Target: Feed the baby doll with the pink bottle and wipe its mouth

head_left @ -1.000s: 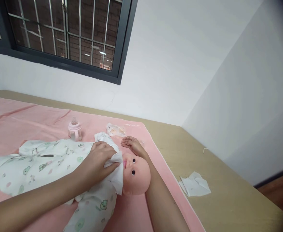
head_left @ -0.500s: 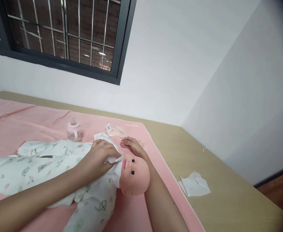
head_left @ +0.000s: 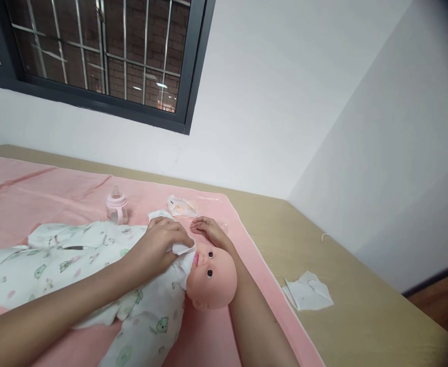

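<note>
**White cloth draws up at the doll's chin as the cheek comes clear**

The doll (head_left: pixel 101 248) lies on its back on a pink mat (head_left: pixel 67 193) spread over the tabletop (head_left: pixel 354 306), its head (head_left: pixel 213 278) to the right and its body stretching left. The left hand (head_left: pixel 160 244) reaches in from the near left, fingers closed on a white cloth (head_left: pixel 183 250) gathered just beside the doll's mouth. A second ago that cloth hung lower, spreading down over the near side of the jaw; now it is more bunched, and the near cheek and ear show plainly. The left fingertips sit slightly farther toward the mouth than before.

The right hand (head_left: pixel 210 230) stays on the far side of the head, fingers together and gently bent, its forearm passing close by the crown; whether anything lies under the palm cannot be told.

The pink-topped bottle (head_left: pixel 117 208) stands upright beyond the doll's body, and the clear packet (head_left: pixel 181 206) lies beyond the hands, both unmoved. The folded white tissue (head_left: pixel 310 293) remains at right, on the bare wood.
</note>
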Demonstrator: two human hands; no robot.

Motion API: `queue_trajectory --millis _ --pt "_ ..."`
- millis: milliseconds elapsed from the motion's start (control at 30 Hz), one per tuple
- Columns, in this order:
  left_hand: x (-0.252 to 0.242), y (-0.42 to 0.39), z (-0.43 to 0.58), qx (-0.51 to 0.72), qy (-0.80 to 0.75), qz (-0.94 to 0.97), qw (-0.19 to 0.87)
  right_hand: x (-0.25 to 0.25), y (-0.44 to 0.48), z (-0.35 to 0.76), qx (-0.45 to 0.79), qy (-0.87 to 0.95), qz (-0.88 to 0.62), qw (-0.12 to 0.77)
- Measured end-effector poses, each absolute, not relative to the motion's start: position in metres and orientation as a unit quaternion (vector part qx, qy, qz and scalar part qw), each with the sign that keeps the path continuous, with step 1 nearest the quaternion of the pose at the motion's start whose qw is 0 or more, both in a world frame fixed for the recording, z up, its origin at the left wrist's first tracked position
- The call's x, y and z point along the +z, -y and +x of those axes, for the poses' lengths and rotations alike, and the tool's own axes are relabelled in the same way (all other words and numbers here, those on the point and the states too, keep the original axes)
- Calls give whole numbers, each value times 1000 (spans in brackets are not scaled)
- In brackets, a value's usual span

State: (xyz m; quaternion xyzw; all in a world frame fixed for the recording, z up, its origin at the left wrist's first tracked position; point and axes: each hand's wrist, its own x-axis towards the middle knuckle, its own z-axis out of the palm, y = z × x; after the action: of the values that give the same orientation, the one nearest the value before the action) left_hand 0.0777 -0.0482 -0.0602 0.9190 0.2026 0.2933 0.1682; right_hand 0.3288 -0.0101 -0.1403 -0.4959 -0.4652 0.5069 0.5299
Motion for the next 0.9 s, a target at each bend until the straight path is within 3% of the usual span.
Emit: queue_trajectory --millis 333,600,900 --pt "-52 51 79 283 -229 913 183 -143 8 330 505 470 -496 527" --pt "-36 64 66 279 -212 857 379 -146 6 333 505 480 -489 524" --pt "-41 74 71 249 -182 887 343 -144 9 331 499 484 -491 525"
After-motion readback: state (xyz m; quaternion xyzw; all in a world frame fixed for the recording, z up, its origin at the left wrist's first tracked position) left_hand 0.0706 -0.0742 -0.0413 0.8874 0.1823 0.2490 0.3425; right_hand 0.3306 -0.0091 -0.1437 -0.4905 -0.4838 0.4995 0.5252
